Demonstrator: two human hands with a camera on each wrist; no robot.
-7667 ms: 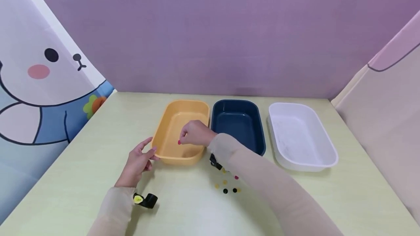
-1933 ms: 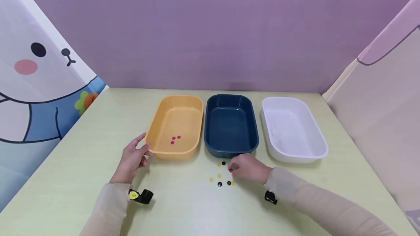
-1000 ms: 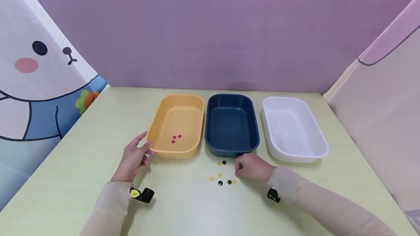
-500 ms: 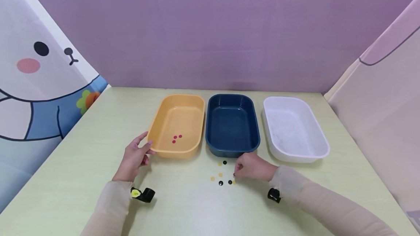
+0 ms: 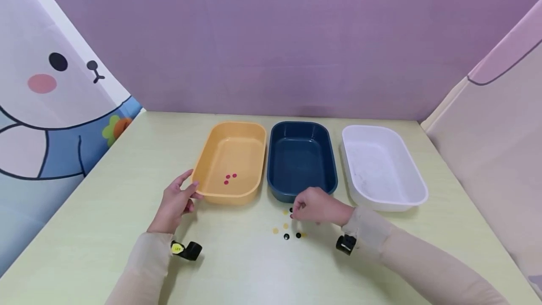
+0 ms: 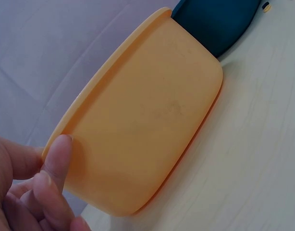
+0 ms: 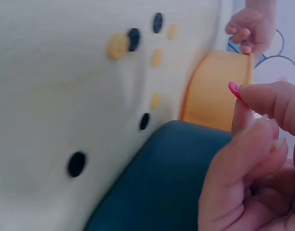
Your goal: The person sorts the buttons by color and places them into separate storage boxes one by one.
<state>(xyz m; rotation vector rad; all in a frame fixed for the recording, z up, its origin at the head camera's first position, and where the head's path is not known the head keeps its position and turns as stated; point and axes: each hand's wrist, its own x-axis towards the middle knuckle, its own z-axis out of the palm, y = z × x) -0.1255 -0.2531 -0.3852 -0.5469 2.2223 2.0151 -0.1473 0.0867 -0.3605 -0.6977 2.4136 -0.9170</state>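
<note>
The left hand (image 5: pixel 175 203) holds the orange tray (image 5: pixel 237 152) at its seven o'clock corner, while the right hand (image 5: pixel 316 205) pinches a pink button (image 7: pixel 234 90) near six o'clock of the blue tray (image 5: pixel 300 156), and that button could slip because it's so tiny.

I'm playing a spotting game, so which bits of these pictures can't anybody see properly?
Left wrist view: the three red discs inside the orange tray, hidden by its wall.
Left wrist view: the rest of the blue tray, cut off by the top edge.
Right wrist view: part of the pinched red disc, covered by the right hand.
Right wrist view: any markings on the yellow discs, too blurred.
</note>
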